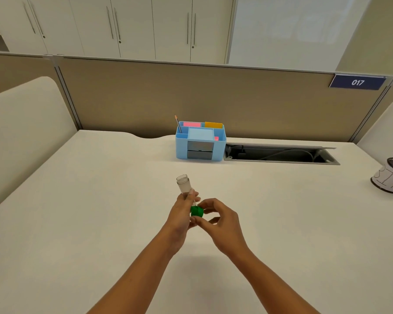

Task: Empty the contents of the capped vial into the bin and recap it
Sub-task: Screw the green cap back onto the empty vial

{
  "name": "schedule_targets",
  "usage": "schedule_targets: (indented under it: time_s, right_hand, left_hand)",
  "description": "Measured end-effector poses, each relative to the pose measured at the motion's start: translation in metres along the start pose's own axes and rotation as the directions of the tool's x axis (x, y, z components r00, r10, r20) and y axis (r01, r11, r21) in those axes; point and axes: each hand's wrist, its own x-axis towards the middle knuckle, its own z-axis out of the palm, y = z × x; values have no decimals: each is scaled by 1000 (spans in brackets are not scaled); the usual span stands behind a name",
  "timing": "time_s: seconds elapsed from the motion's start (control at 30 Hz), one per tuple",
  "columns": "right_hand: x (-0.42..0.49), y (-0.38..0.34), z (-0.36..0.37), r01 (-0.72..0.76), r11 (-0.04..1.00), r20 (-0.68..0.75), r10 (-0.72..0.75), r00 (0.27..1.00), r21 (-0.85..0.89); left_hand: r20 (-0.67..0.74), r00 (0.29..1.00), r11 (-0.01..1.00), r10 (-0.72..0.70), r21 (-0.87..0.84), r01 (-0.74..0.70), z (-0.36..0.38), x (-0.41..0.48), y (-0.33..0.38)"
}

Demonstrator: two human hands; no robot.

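Above desk (100,223), hands grip vial (183,184), seemingly uncapped.

The bin (389,177), at the right edge of the frame, is cut off, so its hand-lettered label shows only partly. At centre, the left hand (180,217) hides the clear vial's (183,184) lower part; any contents cannot be made out. Both forearms leave the bottom edge.

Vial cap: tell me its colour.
Green. The cap shows in the head view, pinched in the right hand beside the vial.
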Motion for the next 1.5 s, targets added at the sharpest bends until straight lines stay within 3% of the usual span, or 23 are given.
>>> schedule_targets:
  time_s: [0.13,0.3,0.53,0.87,1.5]
  right_hand:
    - [3,-1,-14,-65,981,-12,69,998,183]
    - [15,-9,-40,-139,877,22,145,989,459]
    - [26,-20,-67,-167,811,67,156,985,561]
    - [38,-30,-86,-322,804,317,177,932,500]
    - [40,-39,-87,-156,936,274,68,959,316]
  left_hand:
    - [-103,987,987,125,110,-114,-11,6,3]
    - [-54,986,971,159,188,-147,-16,3,6]
    - [-8,978,950,209,240,-201,-6,-6,14]
    - [-16,969,962,248,121,-245,-3,-13,25]
    - [-28,955,947,296,139,-289,-3,-19,36]
